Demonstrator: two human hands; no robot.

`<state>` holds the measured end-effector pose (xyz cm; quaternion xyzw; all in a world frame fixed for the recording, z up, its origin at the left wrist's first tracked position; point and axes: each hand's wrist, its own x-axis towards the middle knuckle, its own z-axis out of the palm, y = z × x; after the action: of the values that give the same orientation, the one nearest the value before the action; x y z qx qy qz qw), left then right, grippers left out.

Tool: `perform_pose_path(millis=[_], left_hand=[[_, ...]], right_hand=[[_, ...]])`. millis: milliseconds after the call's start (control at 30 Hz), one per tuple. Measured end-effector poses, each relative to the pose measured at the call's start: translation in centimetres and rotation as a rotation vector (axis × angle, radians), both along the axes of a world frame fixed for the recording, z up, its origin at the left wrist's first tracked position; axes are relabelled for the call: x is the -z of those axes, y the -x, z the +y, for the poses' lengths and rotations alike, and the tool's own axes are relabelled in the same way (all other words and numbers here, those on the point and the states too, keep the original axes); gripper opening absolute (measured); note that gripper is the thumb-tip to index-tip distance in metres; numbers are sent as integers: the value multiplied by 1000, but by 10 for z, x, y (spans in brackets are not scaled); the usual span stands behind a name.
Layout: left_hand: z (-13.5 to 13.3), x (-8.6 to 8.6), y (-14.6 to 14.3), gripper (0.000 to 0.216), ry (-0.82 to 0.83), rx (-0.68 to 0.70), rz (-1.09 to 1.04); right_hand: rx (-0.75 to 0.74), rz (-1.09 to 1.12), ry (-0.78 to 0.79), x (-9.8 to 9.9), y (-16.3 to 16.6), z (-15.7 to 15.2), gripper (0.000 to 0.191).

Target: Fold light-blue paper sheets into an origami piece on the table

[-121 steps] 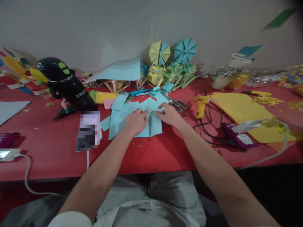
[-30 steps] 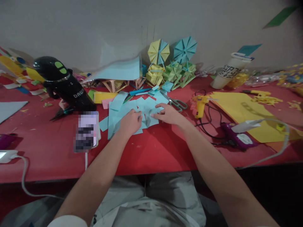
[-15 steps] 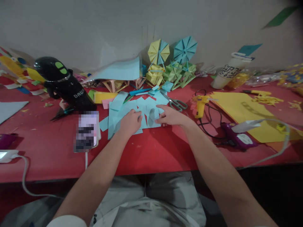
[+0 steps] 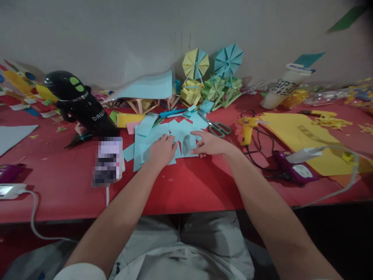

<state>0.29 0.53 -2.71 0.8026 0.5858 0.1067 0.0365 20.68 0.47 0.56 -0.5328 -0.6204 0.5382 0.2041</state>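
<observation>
Both my hands rest on a light blue folded paper lying on the red table. My left hand is curled, knuckles up, pressing the paper's left half flat. My right hand presses the right half with fingers held together and pointing left. A narrow red gap shows between the two paper halves. More light blue paper sheets lie under and to the left of it.
Scissors and a yellow glue gun lie right of my right hand. Folded paper fans stand at the wall. A black device and a phone sit left. Yellow sheets, a purple charger and a white bottle are right.
Since four seconds ago the paper has been folded smaller and its near edge has moved away from me. In the last second both hands barely shifted, still pressing it down.
</observation>
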Motion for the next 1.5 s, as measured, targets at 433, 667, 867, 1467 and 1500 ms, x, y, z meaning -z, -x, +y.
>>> perform_pose_path(millis=[433, 667, 867, 1467, 1500], left_hand=[[-1, -10, 5, 56, 103, -27, -98], [4, -13, 8, 52, 139, -21, -173], [7, -15, 11, 26, 115, -11, -236], [-14, -36, 4, 62, 44, 211, -483], [-14, -35, 5, 70, 64, 231, -483]], right_hand=[[117, -269, -360, 16, -19, 17, 64], [349, -295, -786, 20, -3, 19, 31], [180, 95, -490, 21, 24, 11, 26], [466, 711, 14, 9, 42, 3, 35], [472, 690, -16, 11, 40, 4, 37]])
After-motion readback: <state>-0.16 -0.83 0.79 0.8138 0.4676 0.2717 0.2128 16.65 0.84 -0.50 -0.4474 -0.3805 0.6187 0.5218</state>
